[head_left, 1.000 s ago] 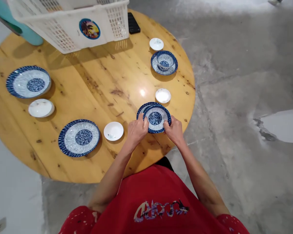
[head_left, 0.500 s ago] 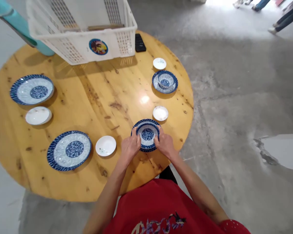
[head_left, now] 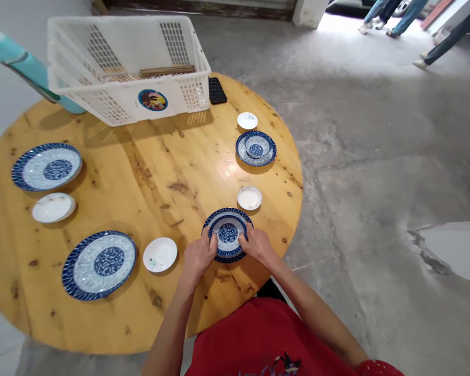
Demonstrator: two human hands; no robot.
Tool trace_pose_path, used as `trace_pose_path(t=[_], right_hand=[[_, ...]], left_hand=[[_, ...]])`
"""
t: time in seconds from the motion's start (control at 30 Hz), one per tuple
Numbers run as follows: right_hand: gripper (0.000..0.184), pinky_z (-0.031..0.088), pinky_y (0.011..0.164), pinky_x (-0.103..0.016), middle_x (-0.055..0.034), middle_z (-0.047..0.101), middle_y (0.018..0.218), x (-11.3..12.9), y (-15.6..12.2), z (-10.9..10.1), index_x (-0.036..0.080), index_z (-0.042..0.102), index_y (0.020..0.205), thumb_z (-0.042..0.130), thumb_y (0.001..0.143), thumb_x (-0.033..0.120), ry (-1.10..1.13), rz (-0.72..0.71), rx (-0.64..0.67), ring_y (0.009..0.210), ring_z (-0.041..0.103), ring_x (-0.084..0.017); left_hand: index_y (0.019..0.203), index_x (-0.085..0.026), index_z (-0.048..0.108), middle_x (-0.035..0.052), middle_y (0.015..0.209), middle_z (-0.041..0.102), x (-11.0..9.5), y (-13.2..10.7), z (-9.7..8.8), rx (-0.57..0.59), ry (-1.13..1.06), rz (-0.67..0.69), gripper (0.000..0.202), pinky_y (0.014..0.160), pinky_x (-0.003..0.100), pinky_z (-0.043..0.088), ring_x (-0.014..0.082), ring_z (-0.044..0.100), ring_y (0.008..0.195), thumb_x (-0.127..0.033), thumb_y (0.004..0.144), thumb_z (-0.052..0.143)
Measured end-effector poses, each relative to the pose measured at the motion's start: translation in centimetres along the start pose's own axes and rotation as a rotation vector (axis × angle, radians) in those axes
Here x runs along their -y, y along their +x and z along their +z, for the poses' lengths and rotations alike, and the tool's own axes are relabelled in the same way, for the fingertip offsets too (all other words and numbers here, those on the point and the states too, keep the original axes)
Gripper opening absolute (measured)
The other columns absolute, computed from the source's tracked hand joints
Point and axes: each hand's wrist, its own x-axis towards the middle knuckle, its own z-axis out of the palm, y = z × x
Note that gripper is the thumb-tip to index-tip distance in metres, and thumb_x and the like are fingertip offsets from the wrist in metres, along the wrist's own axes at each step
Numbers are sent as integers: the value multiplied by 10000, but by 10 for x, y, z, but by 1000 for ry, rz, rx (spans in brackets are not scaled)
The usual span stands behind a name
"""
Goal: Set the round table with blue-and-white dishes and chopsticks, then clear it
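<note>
A small blue-and-white bowl (head_left: 227, 234) sits centred on a blue-patterned saucer (head_left: 224, 216) near the front right edge of the round wooden table (head_left: 156, 172). My left hand (head_left: 198, 256) grips the bowl's left rim with curled fingers. My right hand (head_left: 254, 244) grips its right rim the same way. A small white dish (head_left: 249, 198) lies just beyond the saucer, and another white dish (head_left: 160, 254) lies to the left of my left hand.
A second bowl on a saucer (head_left: 256, 148) and a white dish (head_left: 247, 120) sit farther back right. Two large blue plates (head_left: 99, 263) (head_left: 46, 166) and a white dish (head_left: 54, 207) lie left. A white basket (head_left: 127, 68) and black phone (head_left: 216, 90) stand behind. People's legs (head_left: 391, 13) show far right.
Both hands have brought the bowl from overlapping the saucer's right edge to its centre. The camera has tilted up, showing more of the basket and floor.
</note>
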Motion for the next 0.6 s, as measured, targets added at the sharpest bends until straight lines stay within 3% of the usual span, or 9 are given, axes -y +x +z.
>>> trace_pose_path(t=[0.17, 0.33, 0.47, 0.6], right_hand=[[295, 481, 703, -262, -48, 737, 857, -3, 5, 11, 193, 632, 1131, 434, 915, 222, 306, -4, -23, 777, 672, -206], [256, 447, 677, -248, -51, 716, 816, -10, -7, 15, 161, 637, 1057, 461, 873, 195, 413, 11, -95, 732, 636, -197], [238, 432, 685, -256, -67, 701, 797, -33, -29, 3, 143, 642, 1007, 458, 878, 224, 422, -15, -171, 716, 632, -197], [270, 448, 672, -253, -77, 713, 812, -77, -55, -16, 146, 648, 1007, 436, 875, 248, 450, 4, -230, 719, 651, -196]], left_hand=[[1153, -165, 616, 121, 1061, 737, 3, 10, 5, 56, -286, 7, 402, 815, 336, 507, 266, 701, 952, -394, 973, 338], [1127, -172, 625, 100, 960, 743, -7, 0, 6, 8, -307, 6, 381, 789, 338, 510, 263, 701, 899, -377, 963, 349], [1193, -183, 616, 96, 983, 745, -32, -16, 11, -42, -301, 56, 388, 796, 330, 510, 257, 703, 918, -378, 965, 371], [1201, -183, 615, 97, 982, 740, -79, -30, 26, -42, -281, 119, 378, 821, 328, 490, 258, 699, 932, -362, 969, 375]])
